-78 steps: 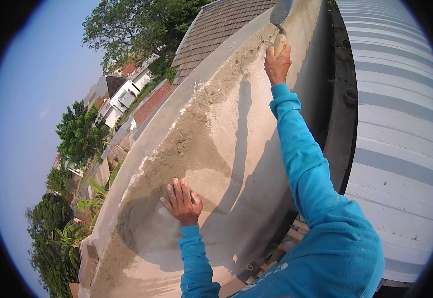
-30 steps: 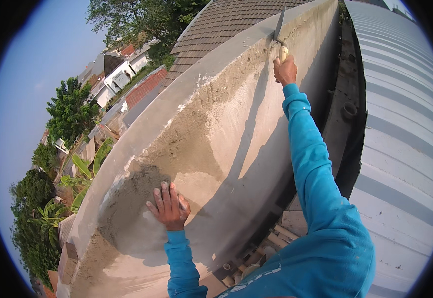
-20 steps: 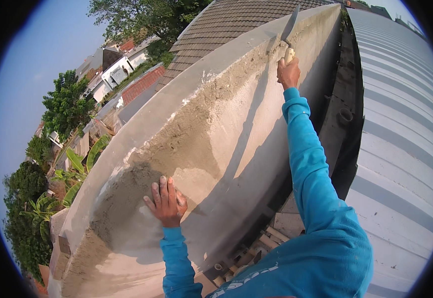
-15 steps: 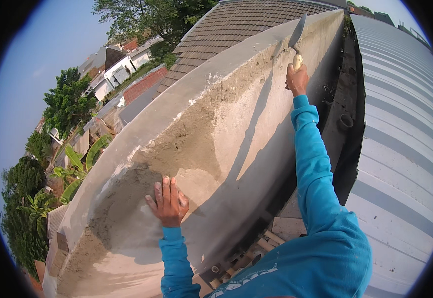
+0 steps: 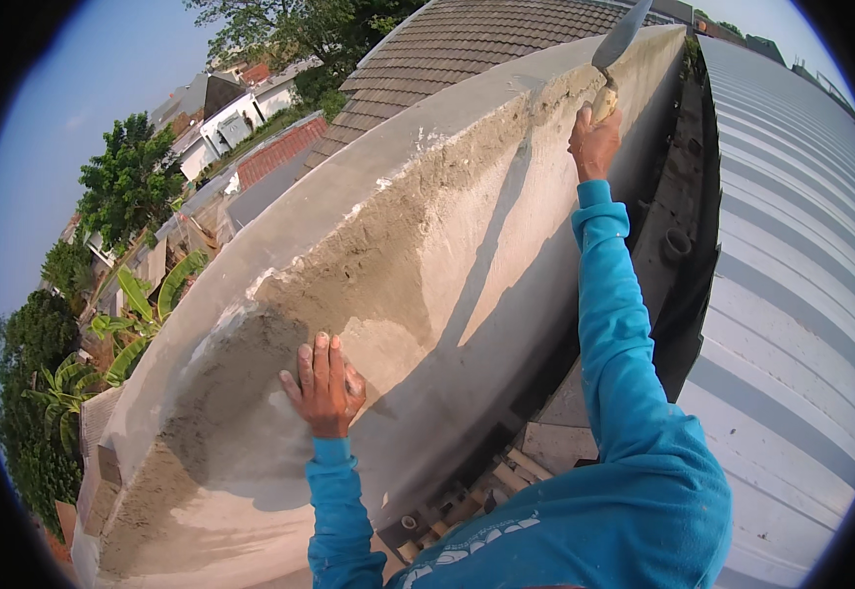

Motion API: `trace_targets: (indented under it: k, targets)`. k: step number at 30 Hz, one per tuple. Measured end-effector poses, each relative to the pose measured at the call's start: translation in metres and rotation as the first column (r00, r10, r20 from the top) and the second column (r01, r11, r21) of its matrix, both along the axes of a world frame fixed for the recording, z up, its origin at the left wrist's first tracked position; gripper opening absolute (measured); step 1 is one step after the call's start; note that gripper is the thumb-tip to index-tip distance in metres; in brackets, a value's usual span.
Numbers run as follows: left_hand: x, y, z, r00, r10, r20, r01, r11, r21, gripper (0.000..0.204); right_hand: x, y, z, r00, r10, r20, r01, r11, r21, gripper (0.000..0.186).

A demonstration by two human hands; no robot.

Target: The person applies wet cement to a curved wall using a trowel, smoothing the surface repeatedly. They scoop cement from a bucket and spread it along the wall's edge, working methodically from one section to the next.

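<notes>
My right hand (image 5: pixel 595 142), at the end of an outstretched arm, is closed round the pale handle of a trowel (image 5: pixel 620 39). The metal blade points up and away, over the far part of the wall's top edge. Flat against the wall face, my left hand (image 5: pixel 325 385) has its fingers stretched out and holds nothing. Rough, damp-looking mortar (image 5: pixel 349 270) runs in a band along the upper part of the wall (image 5: pixel 477 265), around and beyond my left hand. The wall's top ledge (image 5: pixel 280 206) is smoother and grey. A long shadow falls across the wall below the trowel.
On the right lies a corrugated metal roof (image 5: pixel 791 324), with a dark gutter gap between it and the wall. A round pipe end (image 5: pixel 676 244) sits in that gap. Lower down are several pipes (image 5: pixel 511 476). A tiled roof (image 5: pixel 457 59) rises beyond the wall.
The trowel has swung so its blade leans further up and to the right. My left hand remains flat on the wall, and the whole view has shifted slightly.
</notes>
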State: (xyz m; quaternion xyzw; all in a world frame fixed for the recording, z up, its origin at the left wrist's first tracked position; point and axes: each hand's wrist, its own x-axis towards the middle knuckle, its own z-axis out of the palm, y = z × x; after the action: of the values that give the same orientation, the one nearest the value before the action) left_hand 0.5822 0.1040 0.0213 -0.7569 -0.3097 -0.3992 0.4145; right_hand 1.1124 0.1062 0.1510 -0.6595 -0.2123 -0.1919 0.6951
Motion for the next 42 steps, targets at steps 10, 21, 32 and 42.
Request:
trace_targets:
  k: [10,21,32,42]
  targets:
    - [-0.004,0.003,-0.003,1.0,0.001,-0.015,-0.001,1.0,-0.002,0.04,-0.028,-0.006,-0.008,0.998,0.07,0.0,-0.07,0.996,-0.049,0.034]
    - [-0.004,0.002,-0.003,1.0,-0.001,-0.009,0.001,1.0,-0.019,0.04,-0.029,-0.01,-0.004,0.998,0.053,0.034,-0.049,0.994,-0.097,0.037]
    - [-0.007,0.001,-0.002,1.0,-0.012,0.002,0.012,1.0,-0.002,0.041,-0.044,-0.005,-0.004,0.986,0.142,-0.091,-0.14,0.99,0.025,0.038]
    - [-0.007,0.001,-0.004,1.0,0.005,-0.008,-0.005,1.0,-0.019,0.041,-0.027,-0.009,-0.013,0.964,0.224,-0.144,-0.219,0.975,0.049,0.041]
